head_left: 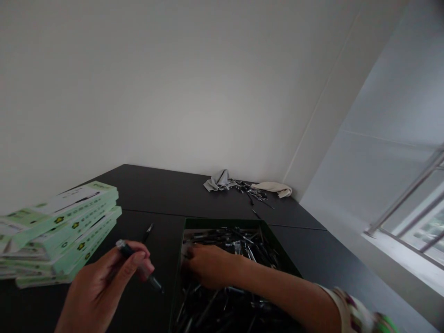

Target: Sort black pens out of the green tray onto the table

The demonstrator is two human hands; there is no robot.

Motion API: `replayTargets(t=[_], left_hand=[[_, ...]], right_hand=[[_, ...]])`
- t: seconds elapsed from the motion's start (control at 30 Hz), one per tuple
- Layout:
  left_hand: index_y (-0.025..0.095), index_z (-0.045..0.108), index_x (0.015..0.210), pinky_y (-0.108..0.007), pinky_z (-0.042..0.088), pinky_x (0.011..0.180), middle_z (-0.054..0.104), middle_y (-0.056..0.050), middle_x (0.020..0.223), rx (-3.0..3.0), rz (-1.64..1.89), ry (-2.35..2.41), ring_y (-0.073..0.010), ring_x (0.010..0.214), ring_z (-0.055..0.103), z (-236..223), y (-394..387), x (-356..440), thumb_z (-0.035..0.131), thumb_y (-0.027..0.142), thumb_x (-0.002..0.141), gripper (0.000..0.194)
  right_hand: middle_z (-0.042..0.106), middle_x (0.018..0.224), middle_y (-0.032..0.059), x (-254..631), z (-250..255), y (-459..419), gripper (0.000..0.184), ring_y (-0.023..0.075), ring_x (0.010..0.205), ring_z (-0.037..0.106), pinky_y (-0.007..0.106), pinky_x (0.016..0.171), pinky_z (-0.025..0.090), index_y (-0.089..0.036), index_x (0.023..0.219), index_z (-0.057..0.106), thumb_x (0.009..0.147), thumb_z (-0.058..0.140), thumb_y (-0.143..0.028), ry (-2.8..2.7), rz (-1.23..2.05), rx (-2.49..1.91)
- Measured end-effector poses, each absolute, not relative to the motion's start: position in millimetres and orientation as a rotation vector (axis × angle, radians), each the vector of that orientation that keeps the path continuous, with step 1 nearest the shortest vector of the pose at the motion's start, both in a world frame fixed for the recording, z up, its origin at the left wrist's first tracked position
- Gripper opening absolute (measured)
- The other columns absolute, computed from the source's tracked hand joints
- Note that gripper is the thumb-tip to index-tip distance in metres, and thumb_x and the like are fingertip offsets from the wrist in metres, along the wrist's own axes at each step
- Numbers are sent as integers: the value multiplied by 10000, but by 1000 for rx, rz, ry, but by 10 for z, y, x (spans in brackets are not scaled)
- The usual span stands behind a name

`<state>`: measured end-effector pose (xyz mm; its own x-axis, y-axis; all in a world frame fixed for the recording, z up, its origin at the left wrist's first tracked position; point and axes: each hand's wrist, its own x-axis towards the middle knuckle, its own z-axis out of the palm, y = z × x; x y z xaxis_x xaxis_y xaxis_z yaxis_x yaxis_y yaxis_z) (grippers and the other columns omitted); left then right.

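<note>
Green packs, at least five, sit at ten o'clock. The left hand, half closed, pinches one pen. The right hand is in one box of many pens at twelve; I cannot tell its hold. Two cloths lie beyond.

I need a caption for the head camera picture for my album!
Left hand holding a pen, right hand in a box of pens.

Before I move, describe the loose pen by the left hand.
On the black table, between the green boxes and the open box of pens, a dark pen lies just beyond the left hand. It lies alone, neither held nor heaped.
</note>
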<state>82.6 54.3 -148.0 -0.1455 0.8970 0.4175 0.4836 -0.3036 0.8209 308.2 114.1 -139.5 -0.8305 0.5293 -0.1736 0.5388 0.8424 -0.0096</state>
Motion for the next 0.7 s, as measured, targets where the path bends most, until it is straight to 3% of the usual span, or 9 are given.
replayTargets(t=[0.2,0.47,0.57,0.7], left_hand=[[296,590,833,-261,516,579,668,63,570,1775,1433,1638,-183,549,649,-1548,517,770,520,536,826,250],[299,684,828,-196,519,467,713,62,578,1986,1430,1487,-153,459,670,-1506,531,825,609,520,780,238],[289,681,881,-167,525,480,727,71,611,2052,1462,1412,-126,457,670,-1484,516,854,599,511,810,247],[278,676,921,-118,522,473,740,79,635,2141,1505,1349,-97,471,686,-1439,511,874,581,507,841,261]], right_hand=[[721,887,102,3043,-1395,1250,220,242,805,694,262,574,499,-168,966,698,833,522,-165,2754,-84,896],[683,1027,108,3025,-1488,1297,202,201,891,663,231,646,493,-155,972,695,839,545,-184,2826,-40,800],[699,976,116,3000,-1520,1288,235,190,832,670,228,630,496,-120,1038,667,841,554,-178,2842,9,732],[720,836,116,2960,-1568,1271,179,202,701,680,255,543,488,-91,948,686,832,559,-138,2830,116,678]])
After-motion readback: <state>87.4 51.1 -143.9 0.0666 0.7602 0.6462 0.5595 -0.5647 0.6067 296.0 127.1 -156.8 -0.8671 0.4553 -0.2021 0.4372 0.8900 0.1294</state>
